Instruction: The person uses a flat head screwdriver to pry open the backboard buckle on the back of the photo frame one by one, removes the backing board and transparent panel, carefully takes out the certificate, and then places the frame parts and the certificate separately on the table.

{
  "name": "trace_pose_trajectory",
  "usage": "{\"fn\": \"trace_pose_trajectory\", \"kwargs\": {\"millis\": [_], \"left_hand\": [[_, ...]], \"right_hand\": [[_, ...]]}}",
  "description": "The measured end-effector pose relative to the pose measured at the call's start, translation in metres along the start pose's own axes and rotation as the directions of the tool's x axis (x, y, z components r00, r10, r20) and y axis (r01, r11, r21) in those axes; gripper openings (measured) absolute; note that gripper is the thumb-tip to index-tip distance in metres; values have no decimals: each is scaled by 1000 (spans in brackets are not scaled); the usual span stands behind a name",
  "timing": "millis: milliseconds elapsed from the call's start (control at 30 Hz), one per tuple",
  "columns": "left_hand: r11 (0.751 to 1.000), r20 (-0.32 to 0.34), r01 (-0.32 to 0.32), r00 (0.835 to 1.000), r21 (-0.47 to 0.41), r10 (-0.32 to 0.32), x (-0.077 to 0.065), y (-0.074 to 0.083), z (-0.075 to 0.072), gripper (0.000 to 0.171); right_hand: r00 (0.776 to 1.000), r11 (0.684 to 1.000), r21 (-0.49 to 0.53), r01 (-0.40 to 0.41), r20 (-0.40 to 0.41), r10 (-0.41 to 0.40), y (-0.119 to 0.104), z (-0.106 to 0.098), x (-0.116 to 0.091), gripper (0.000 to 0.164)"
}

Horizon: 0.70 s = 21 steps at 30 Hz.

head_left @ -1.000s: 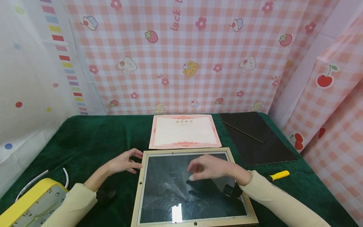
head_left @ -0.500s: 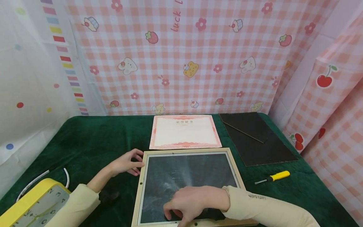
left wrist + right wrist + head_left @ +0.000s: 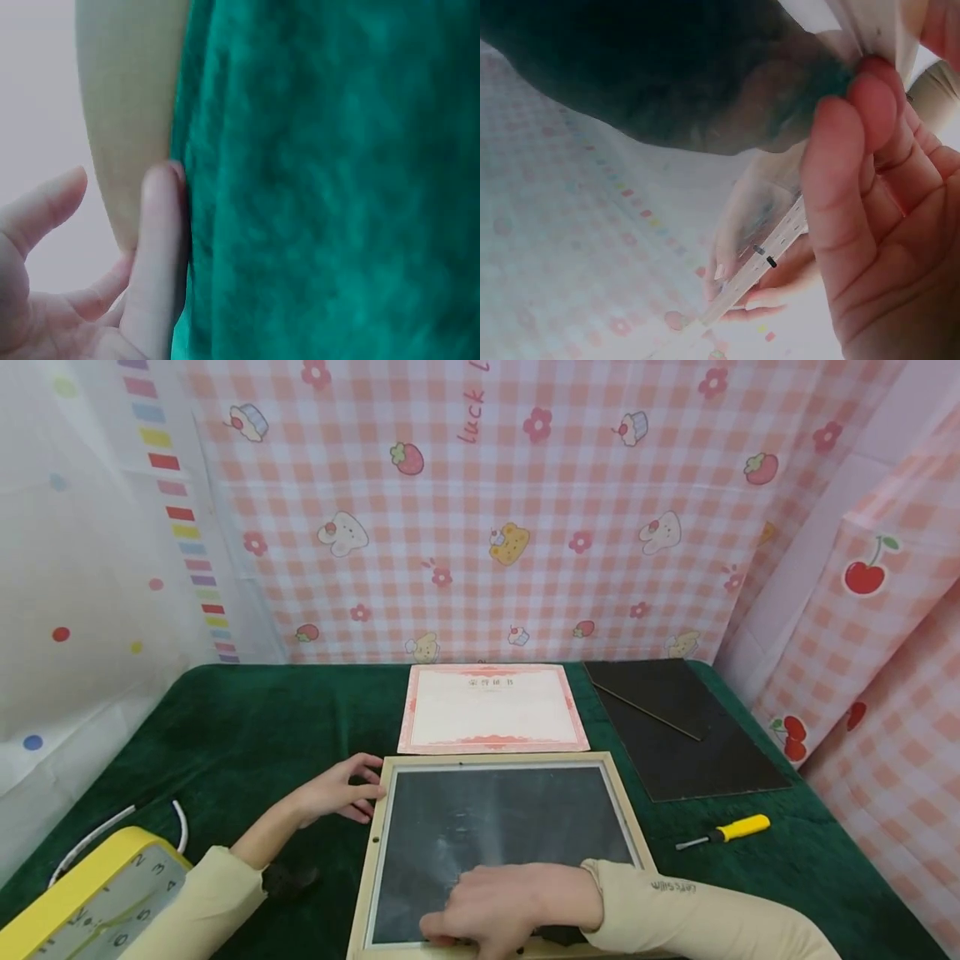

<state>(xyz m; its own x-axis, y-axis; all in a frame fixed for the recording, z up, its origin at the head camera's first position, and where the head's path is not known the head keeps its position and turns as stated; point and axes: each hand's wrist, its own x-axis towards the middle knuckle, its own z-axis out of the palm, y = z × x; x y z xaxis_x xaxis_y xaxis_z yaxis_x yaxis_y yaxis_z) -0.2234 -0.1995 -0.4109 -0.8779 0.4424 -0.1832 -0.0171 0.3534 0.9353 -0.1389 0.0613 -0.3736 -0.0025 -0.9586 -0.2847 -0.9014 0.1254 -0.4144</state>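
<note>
A light wooden picture frame (image 3: 645, 852) with a glass pane (image 3: 510, 802) lies near the front of the table. My left hand (image 3: 337, 789) is at its left side, fingertips touching the outer edge. In the left wrist view, the fingers of that hand (image 3: 82, 322) lie fairly straight against the wood. My right hand (image 3: 510, 906) reaches across the glass to the near rail and pinches it. The right wrist view has its fingertips on the glass side, beside the wooden strip, with the thumb (image 3: 941, 30) beyond the strip.
A pink-bordered certificate (image 3: 491, 706) lies behind the frame. To the right are a black backing board (image 3: 682, 718) with a thin rod (image 3: 652, 714) on it, and a yellow-handled screwdriver (image 3: 742, 827). A yellow clock (image 3: 90, 897) sits at the front left, beside a white curved cord (image 3: 86, 843).
My right hand has come from above the middle of the glass down to the near rail. My left hand has shifted slightly right, onto the frame's left edge.
</note>
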Motion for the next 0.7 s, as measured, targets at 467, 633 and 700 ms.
{"fn": "trace_pose_trajectory", "kwargs": {"millis": [467,633,700], "left_hand": [[790,-84,-21,996,-612,-38,9,1,18,57],[696,-57,-52,998,-716,16,5,5,23,64],[654,-50,-60,998,-754,33,4,7,25,67]], "right_hand": [[998,999,11,-48,-36,48,-7,-11,-9,15],[998,998,43,-45,-36,47,-6,-9,-10,16],[998,997,63,-46,-36,48,-6,-10,-11,16]]}}
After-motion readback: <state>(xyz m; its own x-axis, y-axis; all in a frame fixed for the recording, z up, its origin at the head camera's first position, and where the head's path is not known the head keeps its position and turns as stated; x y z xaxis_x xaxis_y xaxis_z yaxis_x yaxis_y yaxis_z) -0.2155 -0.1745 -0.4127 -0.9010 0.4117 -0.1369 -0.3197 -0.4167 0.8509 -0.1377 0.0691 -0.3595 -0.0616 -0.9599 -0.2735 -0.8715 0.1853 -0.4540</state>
